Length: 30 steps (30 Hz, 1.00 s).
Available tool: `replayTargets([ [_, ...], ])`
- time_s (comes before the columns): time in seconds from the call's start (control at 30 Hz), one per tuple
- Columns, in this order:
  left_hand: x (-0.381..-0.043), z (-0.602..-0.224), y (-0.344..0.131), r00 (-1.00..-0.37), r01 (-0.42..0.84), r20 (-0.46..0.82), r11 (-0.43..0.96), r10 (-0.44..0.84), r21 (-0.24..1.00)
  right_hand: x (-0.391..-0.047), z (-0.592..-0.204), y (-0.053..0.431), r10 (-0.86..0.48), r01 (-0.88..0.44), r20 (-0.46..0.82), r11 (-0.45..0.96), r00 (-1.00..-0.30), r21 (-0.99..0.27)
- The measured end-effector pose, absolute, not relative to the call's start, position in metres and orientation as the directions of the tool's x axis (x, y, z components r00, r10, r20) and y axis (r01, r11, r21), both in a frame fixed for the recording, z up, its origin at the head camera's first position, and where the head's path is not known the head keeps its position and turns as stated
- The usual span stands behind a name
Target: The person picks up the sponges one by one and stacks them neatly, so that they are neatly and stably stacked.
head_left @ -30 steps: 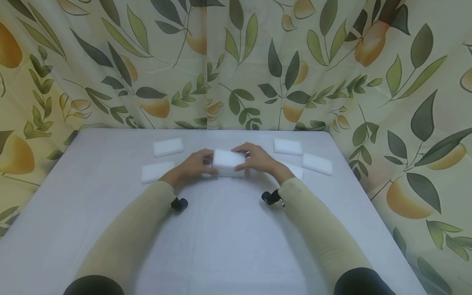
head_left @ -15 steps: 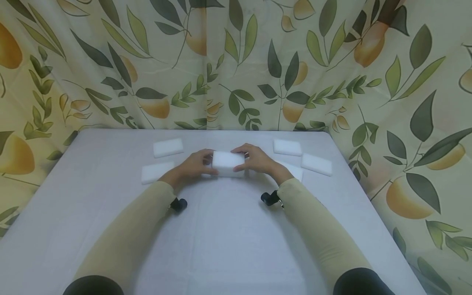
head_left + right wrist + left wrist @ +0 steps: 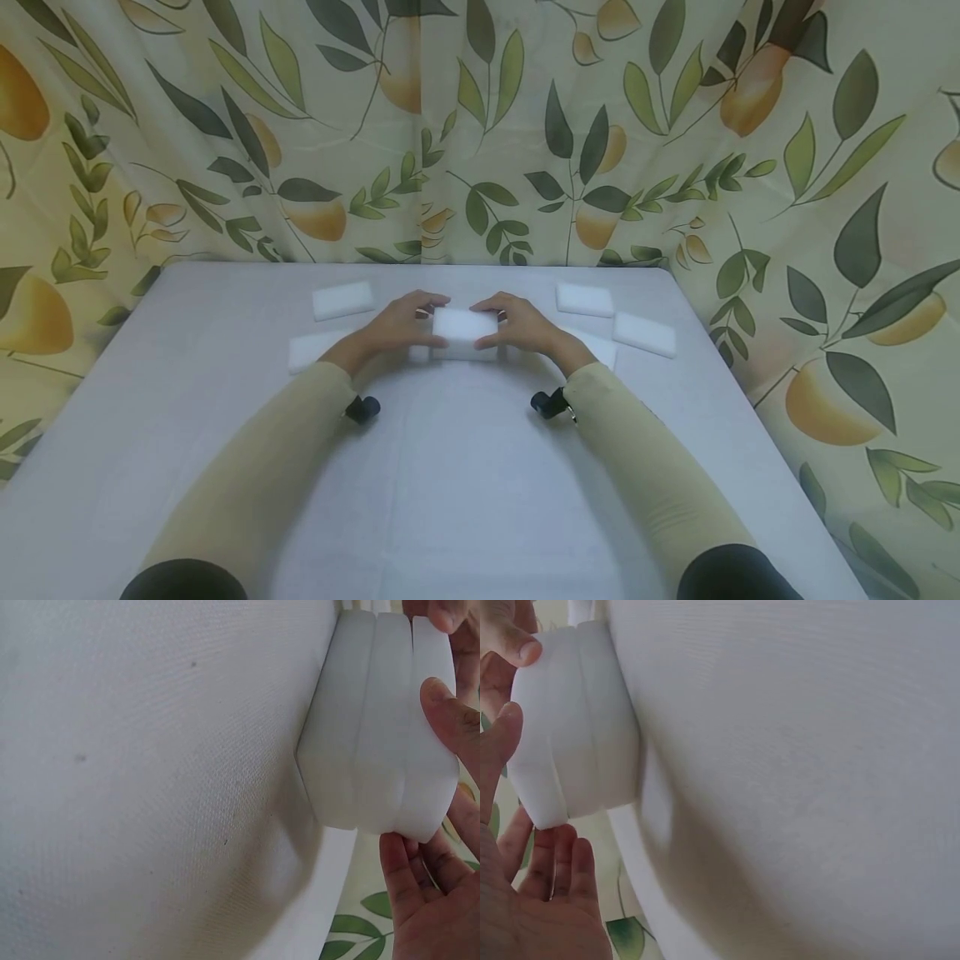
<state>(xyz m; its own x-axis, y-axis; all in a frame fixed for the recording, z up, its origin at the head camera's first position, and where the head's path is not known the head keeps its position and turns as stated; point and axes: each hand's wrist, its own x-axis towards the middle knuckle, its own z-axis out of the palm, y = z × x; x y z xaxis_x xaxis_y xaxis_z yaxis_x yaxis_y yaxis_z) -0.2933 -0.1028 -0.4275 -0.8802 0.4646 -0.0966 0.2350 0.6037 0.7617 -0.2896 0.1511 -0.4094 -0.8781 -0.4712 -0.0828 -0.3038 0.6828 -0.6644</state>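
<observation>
A stack of white sponges point(image 3: 465, 333) stands on the table at the middle; three layers show in the right wrist view. My left hand point(image 3: 393, 323) holds its left end, thumb point(image 3: 508, 724) at the near edge of the top sponge point(image 3: 536, 750) and fingers around the end. At the other end, my right hand point(image 3: 525, 323) holds the top sponge, thumb point(image 3: 442, 705) on its near edge and fingertips point(image 3: 396, 851) under the end in the right wrist view. The stack's far side is hidden in the head view.
Two loose white sponges lie to the left, one farther back point(image 3: 342, 300) and one partly behind the left wrist point(image 3: 311, 350). On the right are a back sponge point(image 3: 585, 299), an outer sponge point(image 3: 645, 333) and one partly covered by the right wrist point(image 3: 600, 348). A patterned curtain point(image 3: 480, 167) hangs behind the table.
My left hand's fingers have lifted and reached slightly farther right over the stack's left end. The right hand and the stack have stayed practically in place.
</observation>
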Motion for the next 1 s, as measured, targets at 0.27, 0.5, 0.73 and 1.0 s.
replayTargets([
  [0.27,-0.301,-0.429,-0.099,-0.868,0.307,-0.066,0.636,0.492,0.708,-0.289,-0.409,0.151,-0.473,-0.3,-0.093,0.687,-0.876,-0.662],
  [0.5,-0.3,-0.428,-0.097,-0.869,0.296,-0.081,0.644,0.488,0.706,-0.29,-0.408,0.153,-0.486,-0.313,-0.089,0.682,-0.87,-0.661],
  [0.73,-0.302,-0.43,-0.098,-0.868,0.296,-0.082,0.642,0.49,0.708,-0.289,-0.403,0.154,-0.488,-0.307,-0.1,0.681,-0.867,-0.664],
  [1.0,-0.301,-0.43,-0.098,-0.871,0.29,-0.08,0.641,0.484,0.711,-0.287,-0.4,0.162,-0.468,-0.265,-0.133,0.687,-0.873,-0.676],
])
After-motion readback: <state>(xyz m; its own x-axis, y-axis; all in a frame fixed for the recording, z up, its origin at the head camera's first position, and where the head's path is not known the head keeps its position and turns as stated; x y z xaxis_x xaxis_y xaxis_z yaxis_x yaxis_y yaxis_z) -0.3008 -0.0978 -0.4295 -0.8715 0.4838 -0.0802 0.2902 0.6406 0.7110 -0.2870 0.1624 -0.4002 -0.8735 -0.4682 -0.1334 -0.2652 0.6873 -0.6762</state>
